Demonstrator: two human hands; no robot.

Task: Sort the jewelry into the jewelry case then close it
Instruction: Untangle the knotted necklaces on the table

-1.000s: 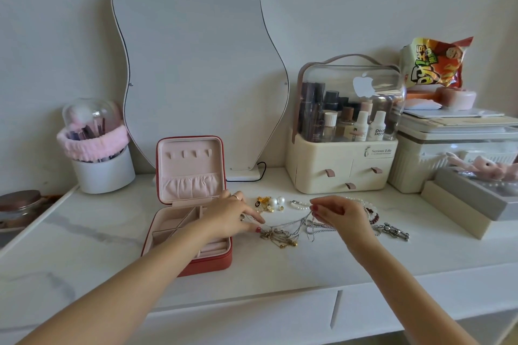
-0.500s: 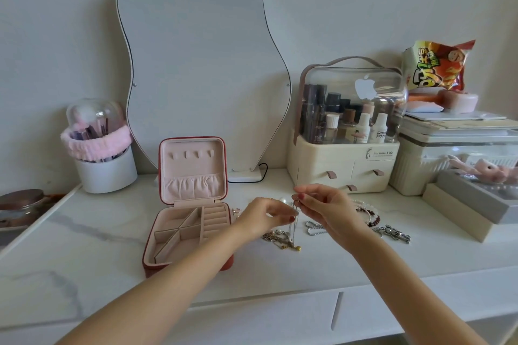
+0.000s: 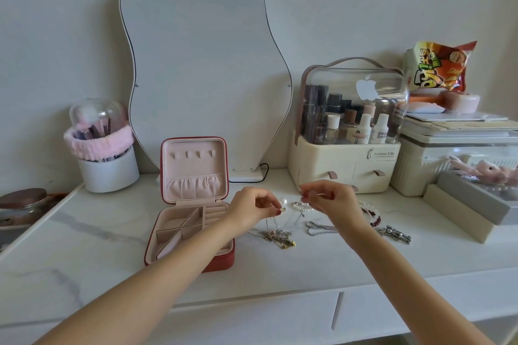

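Note:
A red jewelry case [image 3: 193, 176] stands open on the white vanity top, its pink lid upright and its divided tray facing me. To its right lies a tangle of thin chains [image 3: 277, 237], with a silver ball chain [image 3: 319, 228], bead bracelets [image 3: 371, 214], pearl earrings [image 3: 284, 201] and a metal clasp charm [image 3: 395, 234]. My left hand [image 3: 252, 209] and my right hand [image 3: 329, 199] are raised above the pile, each pinching an end of one thin necklace chain [image 3: 297, 217] that hangs between them.
A wavy mirror [image 3: 201, 73] leans on the wall behind the case. A cosmetics organizer [image 3: 347, 168] stands at the back right, with storage boxes [image 3: 459, 159] beside it. A brush holder [image 3: 108, 168] sits at the back left. A drawer front runs below the table edge.
Both hands rose off the table from the pile and drew apart, lifting one thin chain out of the tangle. My left arm no longer covers the case tray.

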